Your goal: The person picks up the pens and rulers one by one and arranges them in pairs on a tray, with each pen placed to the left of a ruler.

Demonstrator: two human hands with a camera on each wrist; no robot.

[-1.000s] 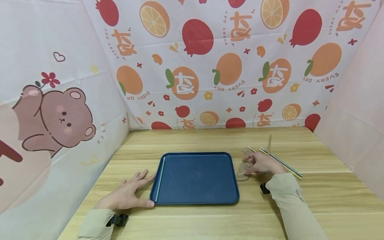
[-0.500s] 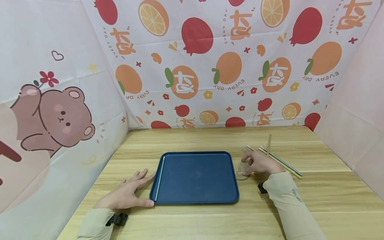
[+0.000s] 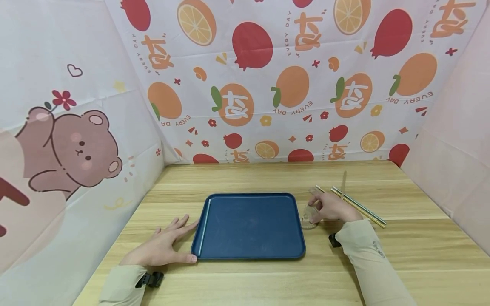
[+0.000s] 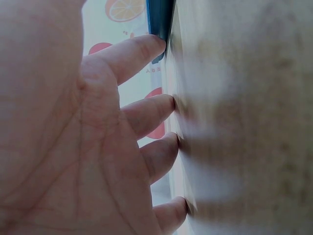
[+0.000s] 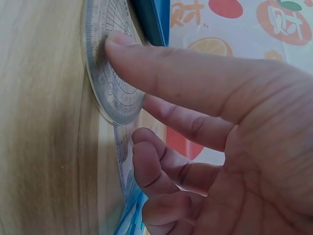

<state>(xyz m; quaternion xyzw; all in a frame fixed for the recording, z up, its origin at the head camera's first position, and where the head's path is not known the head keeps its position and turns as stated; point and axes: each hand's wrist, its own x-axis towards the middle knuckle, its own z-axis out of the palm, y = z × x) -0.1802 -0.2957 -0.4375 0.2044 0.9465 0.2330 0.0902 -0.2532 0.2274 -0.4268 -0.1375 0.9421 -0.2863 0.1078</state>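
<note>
A clear protractor (image 3: 308, 217) lies on the table just right of the blue tray (image 3: 252, 256). My right hand (image 3: 332, 207) pinches it, the thumb across its face and the index finger at its far edge; the other fingers curl loosely in the right wrist view. My left hand (image 3: 164, 244) is spread flat beside the tray's left side, fingertips on the table and the thumb tip at the tray's lower left corner. Inside the tray, along its left wall, lies a slim teal pencil (image 3: 204, 229).
Past my right hand lie a gold pencil (image 3: 373, 219) and a teal pencil (image 3: 360, 205), side by side. A thin, straight strip (image 3: 343, 185) extends behind the hand. A clear scaled edge (image 5: 123, 156) shows below the protractor. Printed cloth (image 3: 264, 85) walls the table's back.
My right hand and wrist have shifted very slightly left at the protractor. The left hand, tray and pencils stay where they were.
</note>
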